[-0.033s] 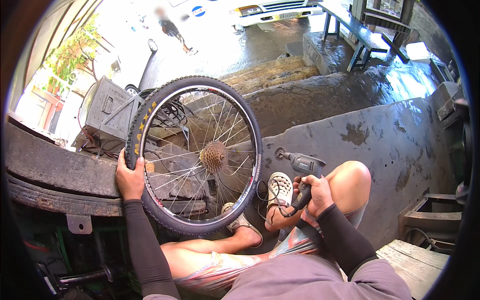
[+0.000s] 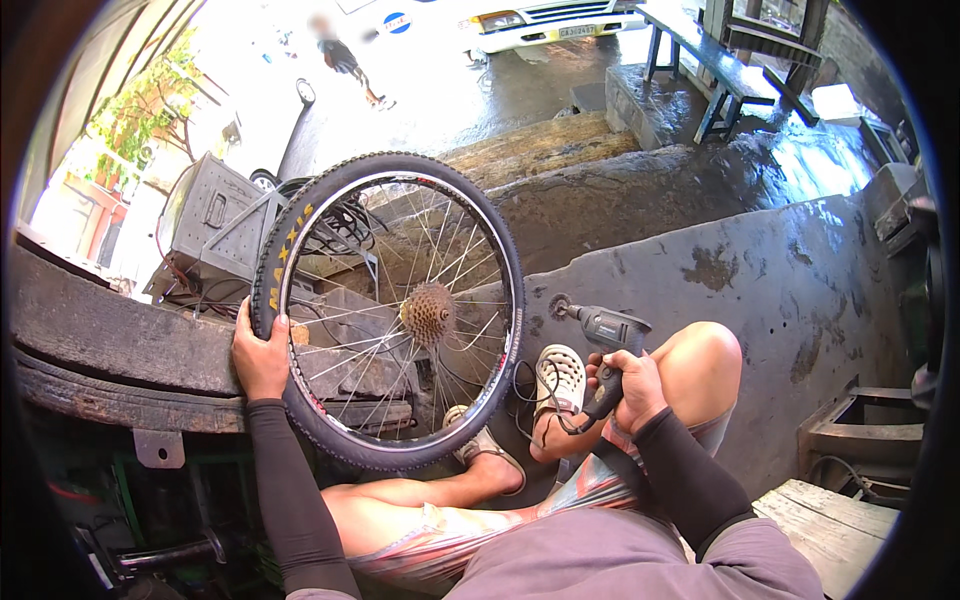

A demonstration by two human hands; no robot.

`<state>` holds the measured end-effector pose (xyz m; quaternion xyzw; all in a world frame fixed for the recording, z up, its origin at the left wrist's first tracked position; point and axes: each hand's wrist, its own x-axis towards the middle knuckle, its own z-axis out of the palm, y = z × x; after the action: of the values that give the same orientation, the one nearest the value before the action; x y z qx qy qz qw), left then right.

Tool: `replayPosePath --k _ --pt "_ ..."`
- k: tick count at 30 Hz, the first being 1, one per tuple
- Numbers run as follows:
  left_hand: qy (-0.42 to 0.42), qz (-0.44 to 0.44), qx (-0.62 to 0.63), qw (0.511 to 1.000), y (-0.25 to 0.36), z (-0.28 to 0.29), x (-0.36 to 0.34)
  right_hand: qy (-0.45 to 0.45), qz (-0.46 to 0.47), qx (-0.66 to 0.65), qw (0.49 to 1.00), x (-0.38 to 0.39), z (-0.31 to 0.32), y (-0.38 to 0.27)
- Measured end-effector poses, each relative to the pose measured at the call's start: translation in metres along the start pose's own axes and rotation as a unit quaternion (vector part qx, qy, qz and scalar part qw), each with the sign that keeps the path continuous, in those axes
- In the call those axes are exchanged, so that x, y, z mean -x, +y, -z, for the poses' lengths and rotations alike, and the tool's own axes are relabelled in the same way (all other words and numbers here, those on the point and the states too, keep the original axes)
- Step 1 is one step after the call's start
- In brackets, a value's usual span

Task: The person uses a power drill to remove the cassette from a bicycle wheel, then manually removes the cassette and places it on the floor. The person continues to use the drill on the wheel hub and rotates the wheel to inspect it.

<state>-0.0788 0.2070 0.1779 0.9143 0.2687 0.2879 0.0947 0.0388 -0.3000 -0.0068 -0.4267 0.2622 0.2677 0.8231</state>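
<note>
A bicycle wheel (image 2: 518,300) with a knobby black tyre and thin spokes stands upright in front of me, left of the middle. Its rear cassette (image 2: 430,314) looks brown and faces me. My left hand (image 2: 262,352) is closed round the tyre at the wheel's left side. In my right hand (image 2: 632,392), near my right knee, is a dark corded power drill (image 2: 612,328), gripped by its handle. A round wire brush (image 2: 560,306) is fitted in its chuck, pointing left toward the wheel, apart from the tyre. The drill's cord loops down beside my clog (image 2: 560,378).
A dark wooden beam (image 2: 120,330) runs along my left, with a grey metal box (image 2: 215,215) beyond it. Worn steps (image 2: 540,150) lie ahead. A blue bench (image 2: 700,50), a parked vehicle (image 2: 550,30) and a person (image 2: 345,62) are farther off. Pale boards (image 2: 830,530) sit at lower right.
</note>
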Motion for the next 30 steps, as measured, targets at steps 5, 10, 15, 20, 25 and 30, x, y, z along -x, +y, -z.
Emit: replayPosePath --k 5,10,15,20,25,30 --pt "-0.006 0.002 0.001 1.0 0.003 0.0 0.0 0.013 0.001 0.019 1.0 0.005 -0.003 -0.001" --pt "0.003 0.014 0.002 1.0 0.008 -0.002 -0.004 -0.054 0.02 0.012 0.998 0.003 -0.005 -0.007" --pt "-0.002 0.022 -0.007 1.0 0.011 0.0 -0.003 -0.148 -0.02 -0.024 0.989 0.013 -0.009 -0.008" --pt "-0.003 0.04 -0.027 0.999 0.013 -0.007 -0.008 -0.222 -0.103 -0.099 0.965 0.011 -0.036 0.024" --pt "-0.008 0.054 -0.041 0.998 0.017 -0.004 -0.008 -0.238 -0.139 -0.139 0.951 -0.011 -0.066 0.069" --pt "-0.015 0.066 -0.042 0.997 0.015 -0.004 -0.009 -0.259 -0.193 -0.21 0.923 -0.022 -0.067 0.098"
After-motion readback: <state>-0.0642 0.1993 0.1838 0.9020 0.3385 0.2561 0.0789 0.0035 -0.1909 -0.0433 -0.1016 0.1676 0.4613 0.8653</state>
